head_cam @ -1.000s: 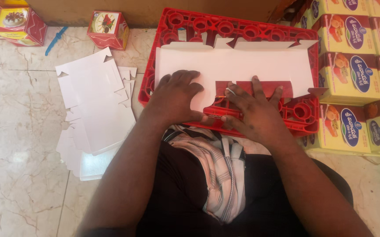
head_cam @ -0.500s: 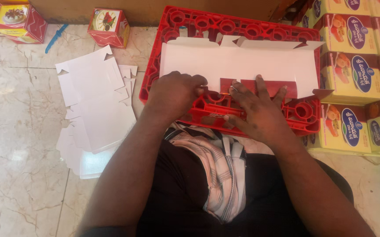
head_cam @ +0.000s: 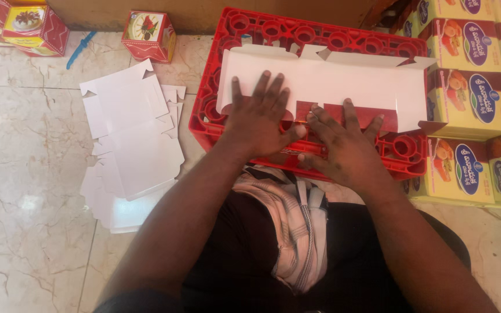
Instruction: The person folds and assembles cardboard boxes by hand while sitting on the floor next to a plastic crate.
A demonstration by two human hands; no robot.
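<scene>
A flat white cardboard box blank (head_cam: pixel 343 81) lies on top of an upturned red plastic crate (head_cam: pixel 297 35) in front of me. Its near flap is folded over and shows a red printed side (head_cam: pixel 320 111). My left hand (head_cam: pixel 260 119) presses flat on the blank's near left part, fingers spread. My right hand (head_cam: pixel 343 145) lies flat on the red flap and the crate's near edge, fingers spread. Neither hand grips anything.
A stack of flat white box blanks (head_cam: pixel 132 145) lies on the marble floor at the left. A small folded red box (head_cam: pixel 148 33) and more red and yellow boxes (head_cam: pixel 22 23) stand at the back left. Stacked yellow and red cartons (head_cam: pixel 476 98) line the right side.
Both hands slid a little away from me over the blank, pressing the folded red flap down; the blank shifted slightly on the crate.
</scene>
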